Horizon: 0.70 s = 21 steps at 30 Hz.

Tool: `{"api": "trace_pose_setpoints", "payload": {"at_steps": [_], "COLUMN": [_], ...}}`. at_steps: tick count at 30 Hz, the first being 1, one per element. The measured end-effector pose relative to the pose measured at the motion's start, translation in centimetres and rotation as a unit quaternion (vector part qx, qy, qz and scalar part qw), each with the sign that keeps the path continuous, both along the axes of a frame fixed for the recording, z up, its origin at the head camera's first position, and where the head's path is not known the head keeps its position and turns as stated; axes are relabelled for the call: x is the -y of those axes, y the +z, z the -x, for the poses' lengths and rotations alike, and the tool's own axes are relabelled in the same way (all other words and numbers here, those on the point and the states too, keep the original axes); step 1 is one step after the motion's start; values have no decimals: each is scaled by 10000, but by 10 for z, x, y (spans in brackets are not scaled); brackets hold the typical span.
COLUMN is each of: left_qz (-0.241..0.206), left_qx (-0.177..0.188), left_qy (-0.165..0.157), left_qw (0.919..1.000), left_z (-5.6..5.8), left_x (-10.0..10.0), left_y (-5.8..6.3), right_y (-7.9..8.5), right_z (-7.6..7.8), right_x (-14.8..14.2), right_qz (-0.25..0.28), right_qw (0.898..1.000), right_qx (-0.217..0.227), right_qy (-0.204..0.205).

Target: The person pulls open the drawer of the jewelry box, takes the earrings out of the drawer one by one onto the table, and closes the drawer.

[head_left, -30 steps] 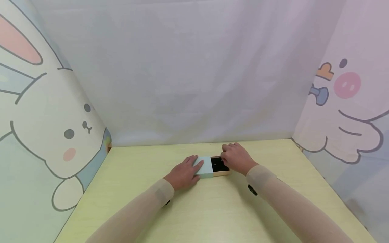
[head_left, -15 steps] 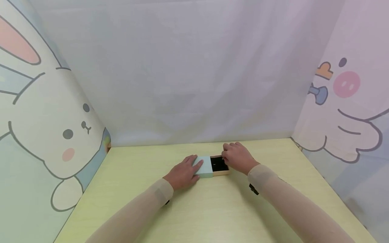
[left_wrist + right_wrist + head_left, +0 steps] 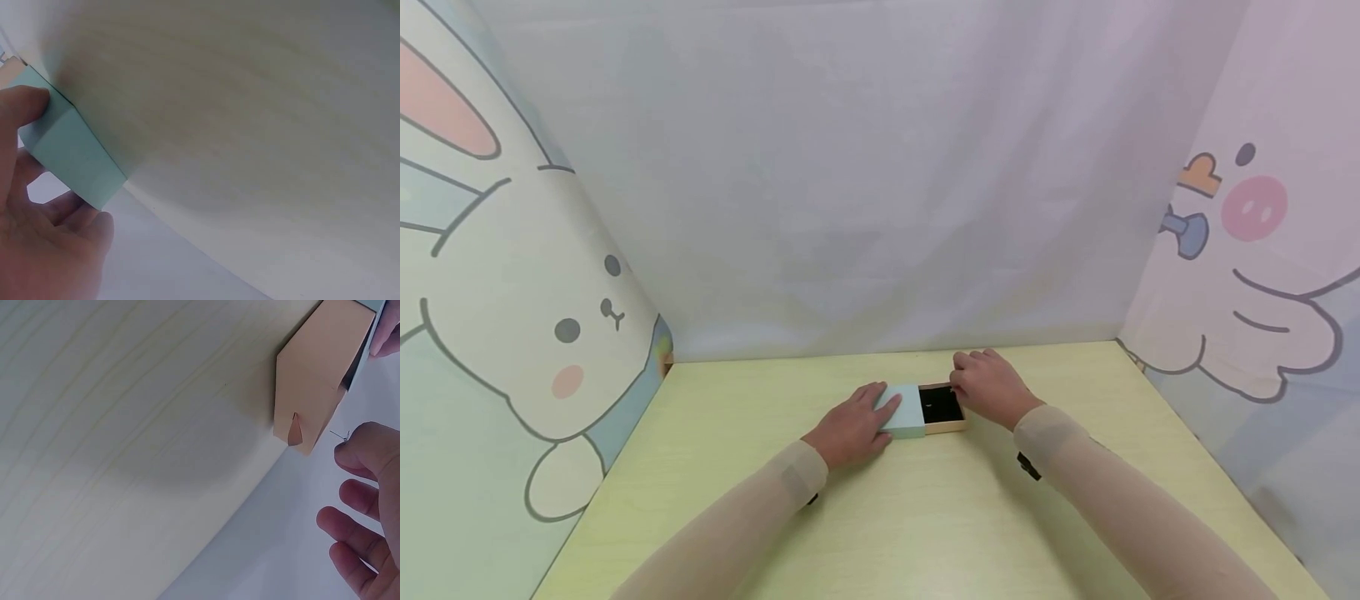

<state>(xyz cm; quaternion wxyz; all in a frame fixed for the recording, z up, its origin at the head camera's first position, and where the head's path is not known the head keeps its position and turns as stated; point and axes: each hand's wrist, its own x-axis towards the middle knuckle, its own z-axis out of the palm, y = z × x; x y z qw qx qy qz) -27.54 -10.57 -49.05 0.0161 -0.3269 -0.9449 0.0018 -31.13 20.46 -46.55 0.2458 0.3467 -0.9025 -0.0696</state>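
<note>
A jewellery box with a light blue sleeve [image 3: 906, 412] stands on the table, its tan drawer [image 3: 322, 369] slid partly out to the right. Black lining [image 3: 942, 406] fills the drawer, with a tiny bright spot on it. My left hand [image 3: 852, 427] holds the sleeve, thumb on one side and fingers on the other, as the left wrist view shows. Just over the drawer's far right corner, my right hand [image 3: 991, 387] pinches a tiny, thin wire-like metal piece [image 3: 340, 435] between thumb and finger. It is too small to tell its kind; the other fingers are loosely bent.
The pale wood-grain table [image 3: 880, 525] reaches to a plain light curtain [image 3: 865, 192] close behind the box. Printed cloth walls with a rabbit [image 3: 512, 308] and a second cartoon animal [image 3: 1240, 275] close off the sides.
My right hand has shifted slightly right and away from the drawer, so a little more black lining shows. The left hand and the box have stayed in place.
</note>
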Motion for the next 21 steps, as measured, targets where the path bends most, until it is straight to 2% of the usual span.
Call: {"api": "trace_pose_setpoints", "payload": {"at_steps": [12,21], "left_qz": [-97,-41], "left_qx": [65,-41], "left_qy": [31,-5], "left_qw": [9999,10000], "left_z": [-1,1], "left_x": [0,0], "left_y": [0,-2], "right_y": [-1,-1], "right_z": [1,2], "right_x": [-5,-9], "right_qz": [17,0], "right_qw": [9998,9998], "right_qx": [154,73], "right_qy": [-152,-180]}}
